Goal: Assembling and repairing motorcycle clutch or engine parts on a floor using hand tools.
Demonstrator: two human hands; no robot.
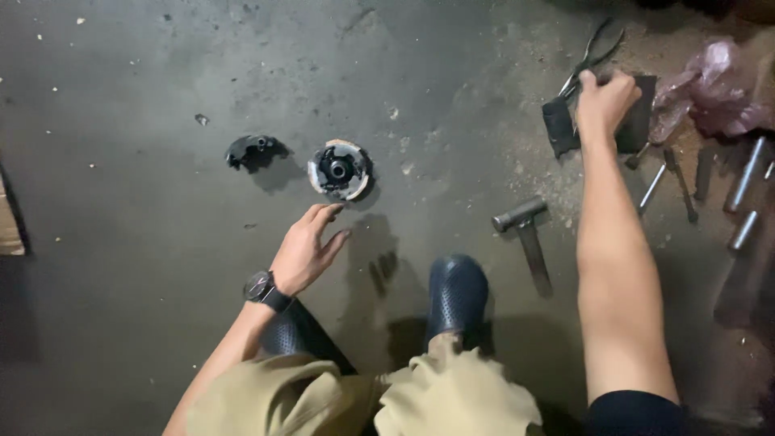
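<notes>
A round metal part (pixel 340 169), dark in the middle with a pale, worn rim and a hub hole at its centre, lies flat on the grey concrete floor (pixel 145 81). Just to its left lies a smaller black, irregular piece (pixel 253 151) with a jagged outline, apart from it. The left hand (pixel 305 250), a dark watch (pixel 262 288) on its wrist, hovers just below the round part with fingers spread and loosely extended, holding nothing and not touching it.

Well off to the right, the right hand (pixel 604 101) is closed around the handles of a pair of slim metal pliers (pixel 588 55), over a flat black pad (pixel 599 121) lying on gritty, sandy floor. A hammer (pixel 526 234) with a steel head lies between the two arms. Steel rods and sockets (pixel 743 173) lie scattered at the right edge, beside a crumpled pinkish plastic bag (pixel 710 85). Dark perforated clogs (pixel 456 295) and khaki trouser knees show at the bottom.
</notes>
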